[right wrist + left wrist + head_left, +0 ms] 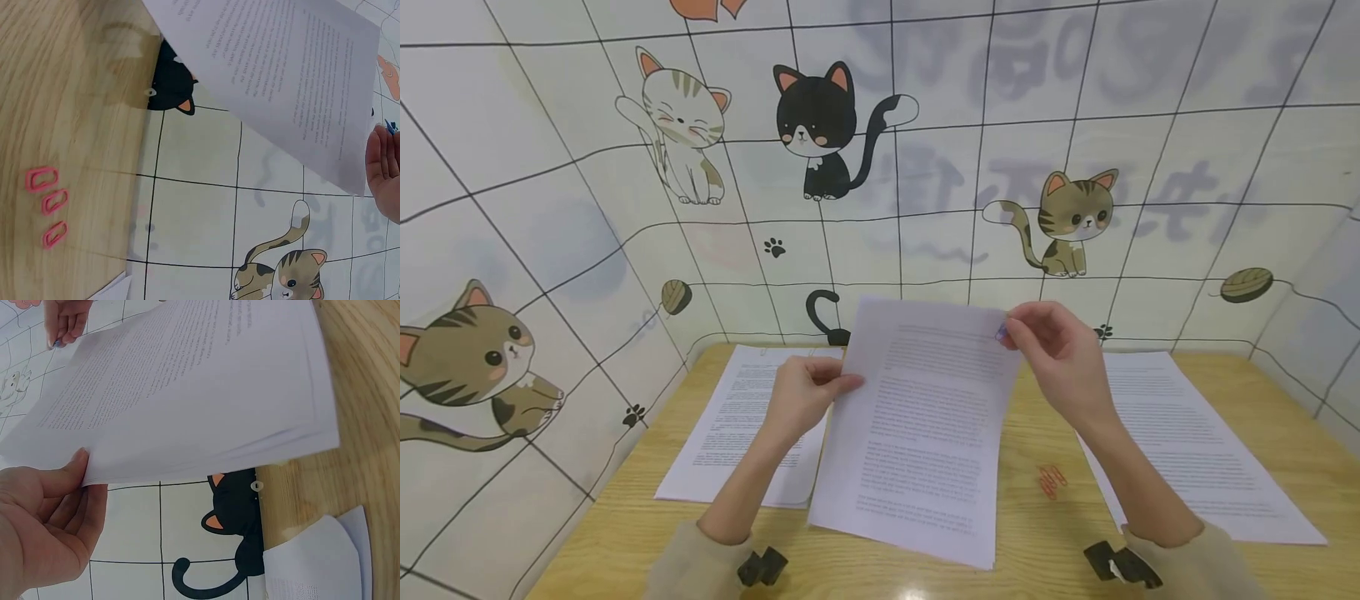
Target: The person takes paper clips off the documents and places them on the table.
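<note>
A few stacked printed sheets (925,417) are raised over the table, tilted toward me. My left hand (808,392) pinches their left edge between thumb and fingers; the left wrist view shows the thumb (78,464) on the near face of the paper (206,431). At the top right corner my right hand (1063,358) pinches a small blue-purple paper clip (1002,332) between thumb and fingertip. In the right wrist view that blue clip (391,127) shows at the fingertips, right by the edge of the sheets (275,81).
Printed papers (741,425) lie on the wooden table (625,517) at left, with clips at their top edge. More printed sheets (1195,458) lie at right. Several pink-red paper clips (1052,481) rest between. A cat-patterned wall covering (940,192) stands behind.
</note>
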Motion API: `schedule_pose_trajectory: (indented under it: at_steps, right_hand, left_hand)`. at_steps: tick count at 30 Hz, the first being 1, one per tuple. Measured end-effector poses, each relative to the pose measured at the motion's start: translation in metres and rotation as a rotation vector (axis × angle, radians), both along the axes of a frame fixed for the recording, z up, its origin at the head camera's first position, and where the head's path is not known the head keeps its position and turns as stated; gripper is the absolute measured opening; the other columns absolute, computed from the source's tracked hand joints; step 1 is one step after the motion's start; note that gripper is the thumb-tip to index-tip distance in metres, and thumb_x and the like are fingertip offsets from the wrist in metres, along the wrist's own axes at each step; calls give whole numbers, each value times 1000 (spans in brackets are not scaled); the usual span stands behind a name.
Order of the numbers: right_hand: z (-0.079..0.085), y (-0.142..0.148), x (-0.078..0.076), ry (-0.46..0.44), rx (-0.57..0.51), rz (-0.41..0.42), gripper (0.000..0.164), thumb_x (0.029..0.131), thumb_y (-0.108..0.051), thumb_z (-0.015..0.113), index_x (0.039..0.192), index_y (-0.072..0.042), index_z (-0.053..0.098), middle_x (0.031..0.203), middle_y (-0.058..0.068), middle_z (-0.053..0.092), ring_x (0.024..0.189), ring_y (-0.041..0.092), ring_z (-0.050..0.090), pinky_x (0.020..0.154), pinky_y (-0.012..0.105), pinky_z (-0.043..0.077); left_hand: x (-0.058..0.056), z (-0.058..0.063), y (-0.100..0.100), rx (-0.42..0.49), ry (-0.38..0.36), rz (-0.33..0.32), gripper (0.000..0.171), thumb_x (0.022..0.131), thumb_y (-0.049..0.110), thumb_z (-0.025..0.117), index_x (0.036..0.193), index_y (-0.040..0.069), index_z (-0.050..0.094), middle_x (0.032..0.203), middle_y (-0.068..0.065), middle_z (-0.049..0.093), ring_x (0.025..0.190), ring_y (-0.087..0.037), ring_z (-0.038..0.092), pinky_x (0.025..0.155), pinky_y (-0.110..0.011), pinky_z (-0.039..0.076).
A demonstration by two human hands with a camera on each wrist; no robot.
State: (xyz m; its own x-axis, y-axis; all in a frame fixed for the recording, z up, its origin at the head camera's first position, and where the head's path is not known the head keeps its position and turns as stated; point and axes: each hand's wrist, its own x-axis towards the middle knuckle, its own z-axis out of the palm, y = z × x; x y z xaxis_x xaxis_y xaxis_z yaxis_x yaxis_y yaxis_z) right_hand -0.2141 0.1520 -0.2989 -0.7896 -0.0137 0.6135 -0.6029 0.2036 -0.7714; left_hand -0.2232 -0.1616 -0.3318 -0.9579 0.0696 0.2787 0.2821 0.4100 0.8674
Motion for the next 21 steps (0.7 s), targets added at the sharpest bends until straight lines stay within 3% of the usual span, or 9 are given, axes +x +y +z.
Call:
schedule_pose_trajectory:
  at_steps: [9, 21]
  right_hand:
    - [-14, 19, 1, -53, 101, 19, 14, 98, -4, 66, 109, 5, 64, 95, 9, 69, 83, 17, 70, 79, 21, 56]
    - [-27, 35, 2, -93, 268, 39, 9, 97, 0, 65, 105, 4, 66, 96, 14, 71, 80, 10, 70, 74, 23, 57]
  left_hand:
    - [-2, -1, -1, 22, -5, 3, 9, 82, 10, 84, 89, 4, 81, 81, -5, 76, 71, -15, 66, 65, -25, 51]
    - [-5, -4, -3, 70, -37, 22, 12, 83, 10, 83, 93, 3, 81, 80, -7, 75, 73, -15, 67, 70, -27, 53]
